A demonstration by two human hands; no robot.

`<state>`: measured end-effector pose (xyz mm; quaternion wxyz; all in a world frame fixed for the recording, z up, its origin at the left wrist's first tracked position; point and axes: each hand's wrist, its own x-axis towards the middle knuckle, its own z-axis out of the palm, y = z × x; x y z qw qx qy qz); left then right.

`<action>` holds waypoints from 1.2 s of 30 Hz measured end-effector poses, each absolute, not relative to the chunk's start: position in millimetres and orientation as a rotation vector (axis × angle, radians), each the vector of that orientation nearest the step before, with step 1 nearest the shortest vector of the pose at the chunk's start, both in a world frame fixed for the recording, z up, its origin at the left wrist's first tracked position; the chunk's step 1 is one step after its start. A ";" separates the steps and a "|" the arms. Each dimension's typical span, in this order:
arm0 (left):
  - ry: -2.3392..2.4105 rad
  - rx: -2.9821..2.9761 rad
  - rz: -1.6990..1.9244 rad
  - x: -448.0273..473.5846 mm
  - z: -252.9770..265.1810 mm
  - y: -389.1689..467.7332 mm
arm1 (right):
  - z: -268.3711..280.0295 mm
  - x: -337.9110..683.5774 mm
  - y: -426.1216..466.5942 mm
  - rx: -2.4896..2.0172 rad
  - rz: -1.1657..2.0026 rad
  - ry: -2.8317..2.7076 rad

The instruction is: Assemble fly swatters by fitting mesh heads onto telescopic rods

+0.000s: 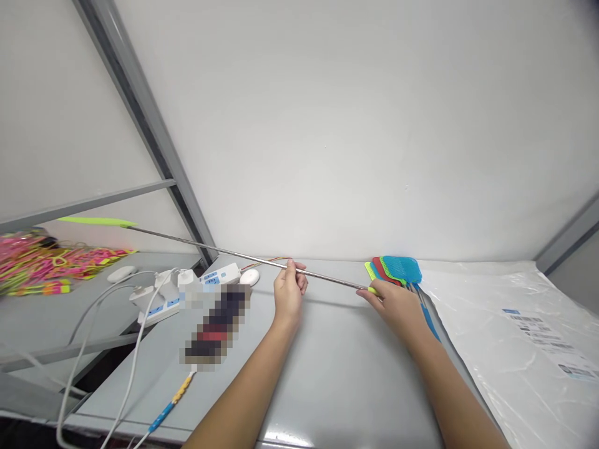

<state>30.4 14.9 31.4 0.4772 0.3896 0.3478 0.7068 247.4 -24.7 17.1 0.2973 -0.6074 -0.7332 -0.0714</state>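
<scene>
A fly swatter (233, 253) with a long thin metal rod stretches across the view above the grey table. Its yellow-green head (100, 221) points far left and shows nearly edge-on. My left hand (288, 293) is closed round the rod, thumb on top. Further right, my right hand (397, 305) grips the yellow-green handle end, most of which is hidden in the fingers. Just behind that hand lies a stack of fly swatters (403, 269) with blue, red and yellow-green heads; the right forearm partly covers their handles.
White power strips (159, 310) with plugged-in chargers and loose white cables (133, 368) occupy the left side. A blurred-out device (218, 327) lies nearby. Colourful packaged items (60, 262) are heaped on the far-left surface. White plastic wrapping (505, 324) with a label covers the right; a metal post (154, 137) stands left.
</scene>
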 end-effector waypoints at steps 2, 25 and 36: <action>0.853 0.913 1.748 29.4 28.5 16.8 | 15.7 250.9 -23.4 -1.616 -0.174 -1.968; 0.924 1.249 1.284 49.5 1.0 17.5 | 5.6 246.8 -17.8 -1.733 -0.373 -1.952; 0.875 1.134 1.403 30.1 5.9 31.4 | 2.5 268.5 -11.6 -1.962 -0.333 -1.823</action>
